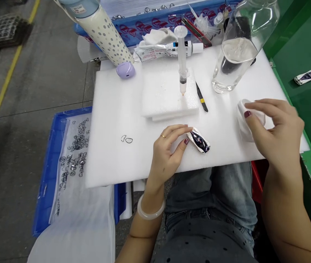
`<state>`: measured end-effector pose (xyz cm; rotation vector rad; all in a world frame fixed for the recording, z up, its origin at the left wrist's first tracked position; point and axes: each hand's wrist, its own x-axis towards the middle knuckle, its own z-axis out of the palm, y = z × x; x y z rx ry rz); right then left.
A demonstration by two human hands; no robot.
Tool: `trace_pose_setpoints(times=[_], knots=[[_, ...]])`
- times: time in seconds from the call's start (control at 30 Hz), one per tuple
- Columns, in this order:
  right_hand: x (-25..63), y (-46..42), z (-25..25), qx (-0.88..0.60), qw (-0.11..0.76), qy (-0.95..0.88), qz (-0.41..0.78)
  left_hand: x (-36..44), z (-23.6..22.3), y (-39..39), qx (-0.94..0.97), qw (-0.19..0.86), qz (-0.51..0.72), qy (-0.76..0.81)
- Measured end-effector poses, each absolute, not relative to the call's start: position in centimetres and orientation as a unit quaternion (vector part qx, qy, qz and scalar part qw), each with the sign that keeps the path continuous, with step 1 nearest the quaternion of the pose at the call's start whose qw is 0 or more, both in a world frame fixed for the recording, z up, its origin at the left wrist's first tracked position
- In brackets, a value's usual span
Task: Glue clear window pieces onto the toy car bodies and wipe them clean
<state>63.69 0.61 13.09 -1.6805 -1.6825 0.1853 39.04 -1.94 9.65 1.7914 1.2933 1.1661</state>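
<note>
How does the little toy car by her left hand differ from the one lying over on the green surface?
The toy car by the left hand lies on the white foam sheet, fingertips touching it; the other toy car sits alone on the green surface, untouched. The near one points diagonally, nose toward the lower right; the far one lies nearly level across the picture. Both look white with dark purple markings and seem the same model.

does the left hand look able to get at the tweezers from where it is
Probably yes. The left hand rests on the toy car, and the tweezers lie flat on the foam sheet just beyond it, with only bare foam between. The upright syringe stands off to one side.
</note>
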Motion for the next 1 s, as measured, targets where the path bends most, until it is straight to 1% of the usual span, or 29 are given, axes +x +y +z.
trace_pose_setpoints(times=[0.03,0.07,0.17,0.23,0.3,0.37,0.63,0.73,0.8,0.9,0.97,1.0], knots=[[63.5,0.3,12.9,-0.645,0.372,-0.668,0.019,39.1,9.7,-1.9,0.674,0.316,0.447,0.496],[63.1,-0.2,12.7,-0.623,0.368,-0.691,0.005,39.2,9.8,-1.9,0.671,0.315,0.447,0.501],[61.6,-1.7,11.8,-0.509,0.331,-0.792,0.069,39.3,9.8,-1.9,0.673,0.308,0.438,0.51],[60.9,-2.5,11.1,-0.459,0.292,-0.837,0.053,39.4,9.8,-2.0,0.68,0.298,0.428,0.514],[60.7,-2.9,10.6,-0.443,0.261,-0.858,0.009,39.5,9.7,-2.0,0.691,0.285,0.417,0.517],[60.7,-3.0,10.2,-0.428,0.249,-0.869,-0.012,39.6,9.7,-2.1,0.7,0.272,0.408,0.519],[60.6,-2.7,9.5,-0.399,0.257,-0.879,-0.054,39.7,9.6,-1.9,0.706,0.259,0.398,0.525],[60.6,-2.6,9.6,-0.394,0.251,-0.882,-0.055,39.8,9.7,-2.0,0.718,0.228,0.387,0.531],[60.6,-2.6,10.0,-0.401,0.259,-0.878,-0.008,39.8,9.8,-2.7,0.747,0.168,0.349,0.54],[60.5,-2.4,10.9,-0.42,0.307,-0.848,0.097,39.4,10.0,-4.8,0.808,0.067,0.235,0.535],[60.1,-2.1,11.3,-0.436,0.328,-0.831,0.113,39.1,9.8,-6.4,0.837,0.033,0.153,0.524],[59.7,-2.0,11.4,-0.445,0.322,-0.829,0.102,38.9,9.7,-7.1,0.846,0.024,0.121,0.519]])
